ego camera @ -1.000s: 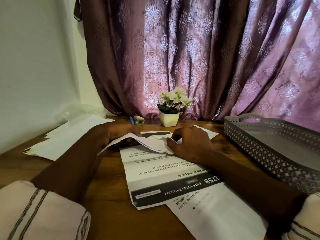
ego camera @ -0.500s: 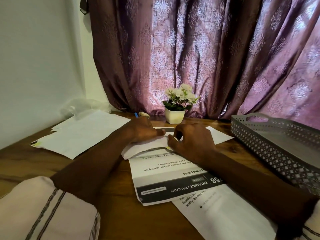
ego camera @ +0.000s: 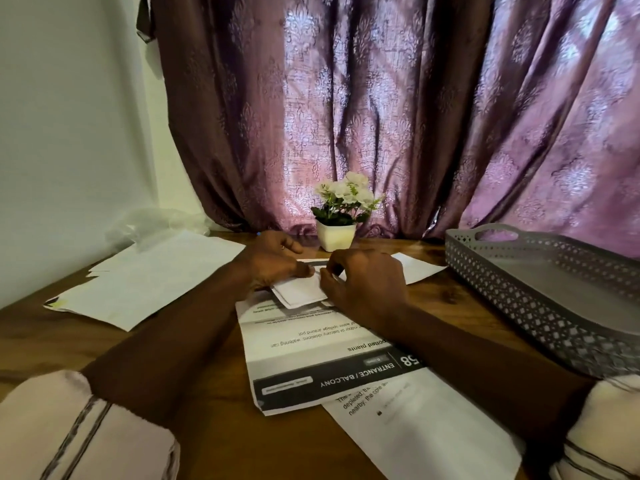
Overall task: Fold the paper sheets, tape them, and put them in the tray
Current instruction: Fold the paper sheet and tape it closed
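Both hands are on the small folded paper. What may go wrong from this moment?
The folded paper lies on a printed sheet, so tape might catch both. The left hand and right hand hold it down only near its far edge; if released, it may spring open.

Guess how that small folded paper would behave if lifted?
The folded paper looks layered, so probably stiffer than the loose sheets. Likely very light. No tape shows on it, so it may spring open once the left hand and right hand release it.
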A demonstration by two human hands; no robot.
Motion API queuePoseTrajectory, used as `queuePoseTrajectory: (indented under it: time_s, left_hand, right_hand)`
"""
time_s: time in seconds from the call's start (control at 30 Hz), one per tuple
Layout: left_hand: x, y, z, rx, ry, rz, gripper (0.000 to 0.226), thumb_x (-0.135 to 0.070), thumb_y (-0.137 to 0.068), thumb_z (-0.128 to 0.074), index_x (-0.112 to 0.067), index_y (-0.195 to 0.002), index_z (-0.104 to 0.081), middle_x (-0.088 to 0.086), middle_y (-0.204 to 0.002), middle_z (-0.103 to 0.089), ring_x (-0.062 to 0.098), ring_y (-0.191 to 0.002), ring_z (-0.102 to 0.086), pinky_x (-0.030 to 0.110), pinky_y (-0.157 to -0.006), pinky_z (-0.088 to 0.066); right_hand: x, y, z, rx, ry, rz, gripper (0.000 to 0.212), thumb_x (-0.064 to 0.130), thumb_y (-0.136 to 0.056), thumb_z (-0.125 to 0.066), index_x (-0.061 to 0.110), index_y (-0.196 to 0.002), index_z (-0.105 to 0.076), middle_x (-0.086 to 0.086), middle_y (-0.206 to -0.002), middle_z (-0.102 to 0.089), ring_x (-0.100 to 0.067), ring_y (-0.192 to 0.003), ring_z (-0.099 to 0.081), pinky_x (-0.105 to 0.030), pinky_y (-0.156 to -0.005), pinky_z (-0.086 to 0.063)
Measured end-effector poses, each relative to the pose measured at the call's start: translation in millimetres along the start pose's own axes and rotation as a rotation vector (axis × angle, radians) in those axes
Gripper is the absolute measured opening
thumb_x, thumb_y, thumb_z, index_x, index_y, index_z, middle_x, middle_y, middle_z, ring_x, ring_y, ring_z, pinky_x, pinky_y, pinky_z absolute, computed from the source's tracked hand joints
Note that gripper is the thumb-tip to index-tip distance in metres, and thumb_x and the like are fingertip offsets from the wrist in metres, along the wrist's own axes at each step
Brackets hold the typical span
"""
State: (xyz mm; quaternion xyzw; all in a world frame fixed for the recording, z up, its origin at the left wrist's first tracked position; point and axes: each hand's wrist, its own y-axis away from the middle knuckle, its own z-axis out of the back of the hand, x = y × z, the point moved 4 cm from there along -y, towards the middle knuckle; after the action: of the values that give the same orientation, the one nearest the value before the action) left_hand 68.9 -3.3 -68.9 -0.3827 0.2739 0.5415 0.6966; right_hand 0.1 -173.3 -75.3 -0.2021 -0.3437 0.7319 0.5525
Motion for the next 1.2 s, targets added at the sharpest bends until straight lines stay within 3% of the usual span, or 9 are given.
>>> queuePoseTrajectory:
  time_s: [0.13,0.2,0.47,0.67,0.8,0.9,1.0,1.07,1.2]
  left_hand:
    - [1,13,16,0.260,0.174,0.248,0.026,-0.012,-0.086,-0.076,-0.013,-0.110,-0.066,0.014,-0.082,-0.066,0.018,-0.053,-0.057,0.024,-0.043,-0.046]
    - [4,18,22,0.315,0.231,0.284,0.037,0.000,-0.089,-0.070,-0.011,-0.123,-0.060,0.013,-0.072,-0.061,0.015,-0.041,-0.051,0.021,-0.036,-0.040]
    - [9,15,-8,0.108,0.301,0.215,0.044,-0.001,-0.080,-0.084,-0.005,-0.117,-0.058,0.013,-0.060,-0.065,0.016,-0.042,-0.059,0.024,-0.040,-0.050]
    - [11,9,3,0.125,0.385,0.270,0.050,0.007,-0.080,-0.080,-0.002,-0.124,-0.059,0.017,-0.062,-0.070,0.019,-0.043,-0.064,0.026,-0.041,-0.054]
    - [11,9,4,0.057,0.399,0.221,0.046,0.004,-0.076,-0.085,-0.003,-0.116,-0.064,0.010,-0.053,-0.064,0.011,-0.036,-0.052,0.020,-0.036,-0.045]
    - [8,6,4,-0.010,0.429,0.194,0.028,-0.006,-0.088,-0.078,0.001,-0.113,-0.068,0.018,-0.068,-0.069,0.012,-0.040,-0.051,0.019,-0.037,-0.043]
    - [8,12,-5,0.048,0.448,0.238,0.022,-0.020,-0.090,-0.078,-0.001,-0.099,-0.072,0.015,-0.062,-0.062,0.013,-0.039,-0.046,0.019,-0.035,-0.038]
    - [11,15,-12,0.064,0.429,0.264,0.014,-0.010,-0.088,-0.078,-0.007,-0.096,-0.067,0.010,-0.055,-0.055,0.013,-0.040,-0.043,0.016,-0.035,-0.032]
    - [17,12,-10,0.054,0.427,0.307,0.029,0.002,-0.076,-0.085,-0.010,-0.093,-0.064,0.006,-0.049,-0.052,0.012,-0.041,-0.039,0.015,-0.034,-0.027]
  right_hand:
    - [-5,0,4,-0.009,-0.034,-0.057,0.025,0.048,-0.092,-0.058,0.027,-0.090,-0.071,0.007,-0.085,-0.072,-0.018,-0.079,-0.064,-0.031,-0.063,-0.035]
    - [-6,0,5,-0.004,-0.060,-0.064,0.023,0.047,-0.092,-0.059,0.027,-0.090,-0.070,0.007,-0.087,-0.071,-0.018,-0.081,-0.063,-0.031,-0.064,-0.035]
    - [3,3,-2,-0.007,-0.068,-0.013,0.025,0.051,-0.089,-0.060,0.029,-0.084,-0.070,0.009,-0.081,-0.071,-0.016,-0.077,-0.062,-0.030,-0.062,-0.035]
    - [0,1,-2,-0.019,-0.074,-0.038,0.026,0.050,-0.087,-0.060,0.026,-0.083,-0.070,0.008,-0.082,-0.072,-0.018,-0.078,-0.063,-0.030,-0.063,-0.035]
    - [10,4,2,-0.075,-0.081,0.058,0.023,0.048,-0.089,-0.062,0.027,-0.081,-0.070,0.009,-0.079,-0.071,-0.012,-0.070,-0.060,-0.027,-0.061,-0.031]
    - [18,6,4,-0.119,-0.082,0.118,0.023,0.047,-0.088,-0.063,0.027,-0.078,-0.069,0.009,-0.075,-0.070,-0.010,-0.062,-0.057,-0.027,-0.059,-0.028]
    - [26,8,4,-0.130,-0.124,0.163,0.018,0.044,-0.086,-0.068,0.028,-0.079,-0.072,0.009,-0.068,-0.070,-0.010,-0.058,-0.059,-0.026,-0.055,-0.029]
    - [24,7,2,-0.127,-0.220,0.129,0.022,0.045,-0.088,-0.068,0.027,-0.077,-0.074,0.011,-0.062,-0.067,-0.007,-0.055,-0.059,-0.026,-0.052,-0.037]
    - [-1,-3,0,-0.145,-0.330,-0.044,0.029,0.042,-0.092,-0.064,0.031,-0.065,-0.061,0.017,-0.057,-0.055,-0.004,-0.055,-0.054,-0.026,-0.056,-0.034]
